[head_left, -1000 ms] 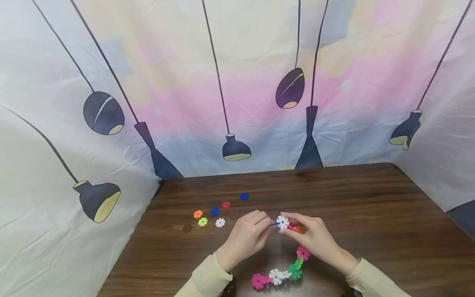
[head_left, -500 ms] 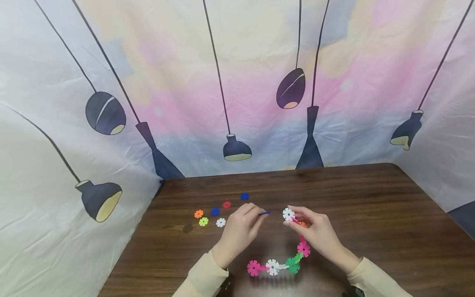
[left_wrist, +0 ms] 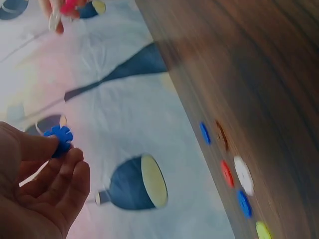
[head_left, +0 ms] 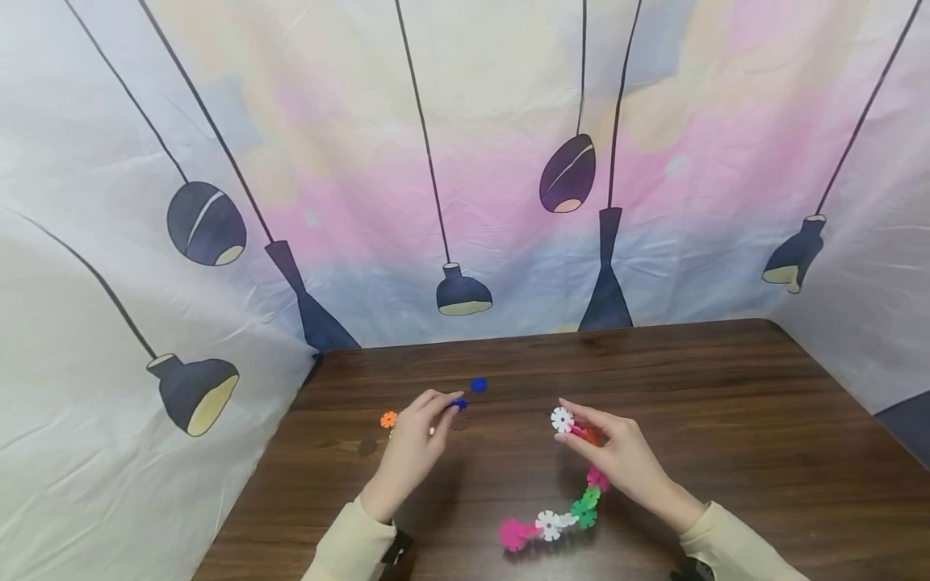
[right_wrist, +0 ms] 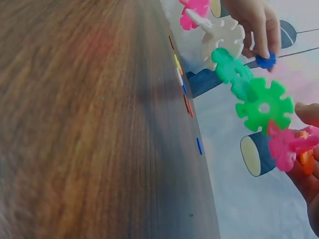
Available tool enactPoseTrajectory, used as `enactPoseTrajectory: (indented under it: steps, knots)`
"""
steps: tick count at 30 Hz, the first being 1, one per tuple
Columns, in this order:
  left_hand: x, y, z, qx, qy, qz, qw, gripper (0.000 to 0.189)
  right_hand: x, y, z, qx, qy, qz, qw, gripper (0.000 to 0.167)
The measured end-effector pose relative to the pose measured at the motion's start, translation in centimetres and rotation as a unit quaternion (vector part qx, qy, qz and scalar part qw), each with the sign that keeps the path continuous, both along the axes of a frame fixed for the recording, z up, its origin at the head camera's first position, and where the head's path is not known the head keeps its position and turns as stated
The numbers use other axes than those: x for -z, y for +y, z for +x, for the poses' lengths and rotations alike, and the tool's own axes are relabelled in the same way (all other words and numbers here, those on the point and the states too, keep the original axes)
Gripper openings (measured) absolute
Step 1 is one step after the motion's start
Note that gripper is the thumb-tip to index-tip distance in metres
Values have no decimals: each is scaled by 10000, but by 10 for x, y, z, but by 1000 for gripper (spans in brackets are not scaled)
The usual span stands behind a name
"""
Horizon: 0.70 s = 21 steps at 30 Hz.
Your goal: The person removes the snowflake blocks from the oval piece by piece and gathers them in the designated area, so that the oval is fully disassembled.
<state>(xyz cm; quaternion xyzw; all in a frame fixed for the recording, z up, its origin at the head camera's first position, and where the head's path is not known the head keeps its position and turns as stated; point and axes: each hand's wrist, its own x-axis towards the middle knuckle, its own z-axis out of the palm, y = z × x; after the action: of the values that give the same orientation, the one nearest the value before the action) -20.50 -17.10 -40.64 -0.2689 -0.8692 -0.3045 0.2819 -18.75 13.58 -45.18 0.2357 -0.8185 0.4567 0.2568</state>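
left fingers (left_wrist: 37, 146) pinch a blue disc (left_wrist: 63, 137) (notch-edged).

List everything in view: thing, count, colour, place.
Backdrop: one, pastel, at the back.
Printed lamps: several, dark blue, on the backdrop.
Table: one, dark brown, in front.
Disc chain: one, pink, white, green and orange, right of centre.
Held disc: one, blue, near the centre.
Loose discs: two blue, two brown, one each red, white, yellow-green, orange, on the table.
Sleeves: two, cream, on the forearms.
Wrist gear: two pieces, black, at the cuffs.
Left hand: one, bare, pinching the held disc.
Right hand: one, bare, at the chain's white end.
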Motion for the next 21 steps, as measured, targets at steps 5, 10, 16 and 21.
enactPoseTrajectory:
  steps: [5, 10, 16, 21]
  knots:
    - [-4, -26, 0, -320, -291, 297, 9986, 17, -1, 1, -1, -76, -7, 186, 9998, 54]
    - [-6, -48, -1, -569, -429, 345, 9969, 13, 0, 3, -2, -161, 67, 260, 9995, 53]
    - [-3, -69, -2, -860, -975, 195, 9913, 12, 1, 4, -3, -268, 41, 223, 9994, 53]
    - [4, -80, -3, -1086, -1687, -31, 9797, 12, 3, 5, -3, -335, 8, 175, 9993, 53]
